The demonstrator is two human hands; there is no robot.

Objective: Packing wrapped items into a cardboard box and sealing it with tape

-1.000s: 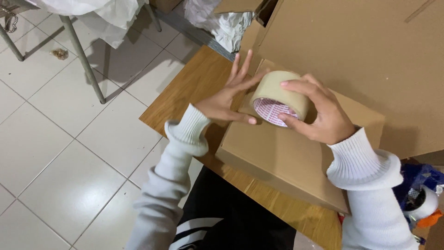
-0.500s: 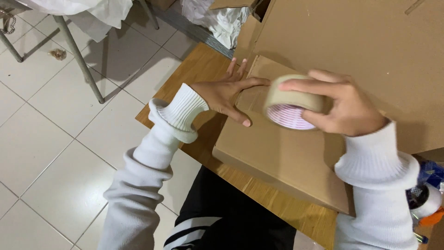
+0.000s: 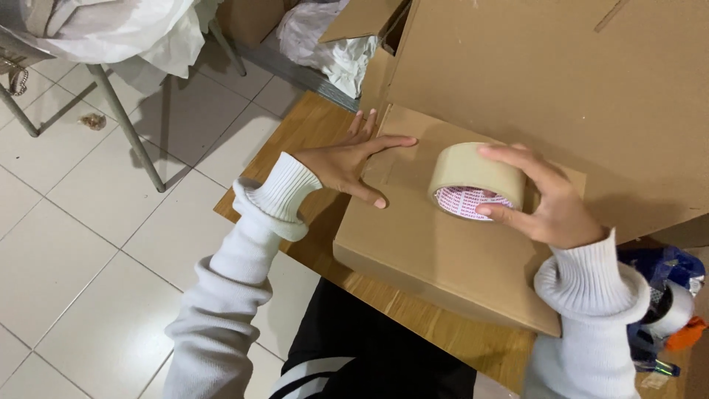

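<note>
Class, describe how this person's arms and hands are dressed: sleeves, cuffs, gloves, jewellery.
Both arms wear a pale grey-white sweatshirt with thick ribbed white cuffs, bunched at the wrists. The left hand and right hand are bare: no gloves, rings or watch visible.

I'm in a packing room: cardboard boxes (image 3: 561, 81) stacked upper right, white wrapping (image 3: 111, 29) upper left, tape dispenser (image 3: 665, 310) lower right, tiled floor (image 3: 66, 244).

Tape roll (image 3: 476, 181) on flat box (image 3: 443, 251), box on table (image 3: 310, 133) (tape dispenser (image 3: 665, 310) at right).
</note>
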